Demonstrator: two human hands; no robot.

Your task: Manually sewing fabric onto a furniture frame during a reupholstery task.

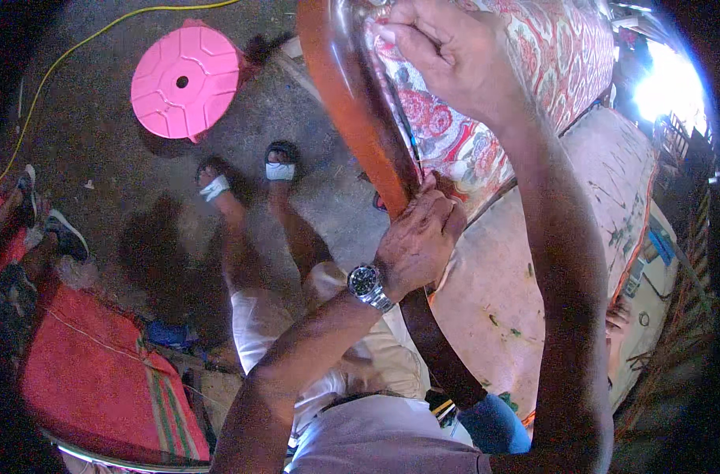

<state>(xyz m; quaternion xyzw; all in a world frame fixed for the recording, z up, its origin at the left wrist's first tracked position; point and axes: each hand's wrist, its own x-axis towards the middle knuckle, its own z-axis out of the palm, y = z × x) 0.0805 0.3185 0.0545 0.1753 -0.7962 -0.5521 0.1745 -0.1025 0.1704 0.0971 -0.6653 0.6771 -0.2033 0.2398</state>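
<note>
A curved, polished brown wooden frame (352,118) runs beside a seat covered in red-and-white patterned fabric (474,154). My left hand (423,229), with a metal watch at its wrist, lies over the lower part of the join, fingers closed at the fabric's edge. A thin dark strip (407,130) follows the join down to those fingertips. Farther up, my right hand (447,51) is curled in a pinch at the fabric's border, next to the pinkish edge trim (381,67). Whatever lies between its fingers is too small to make out.
A pink plastic stool (184,81) stands on the dark floor at the far left, with a yellow cord (83,49) behind it. Pale, stained padded panels (494,292) lie to the right. Red cloth (91,371) and another person's feet (60,233) are at the left.
</note>
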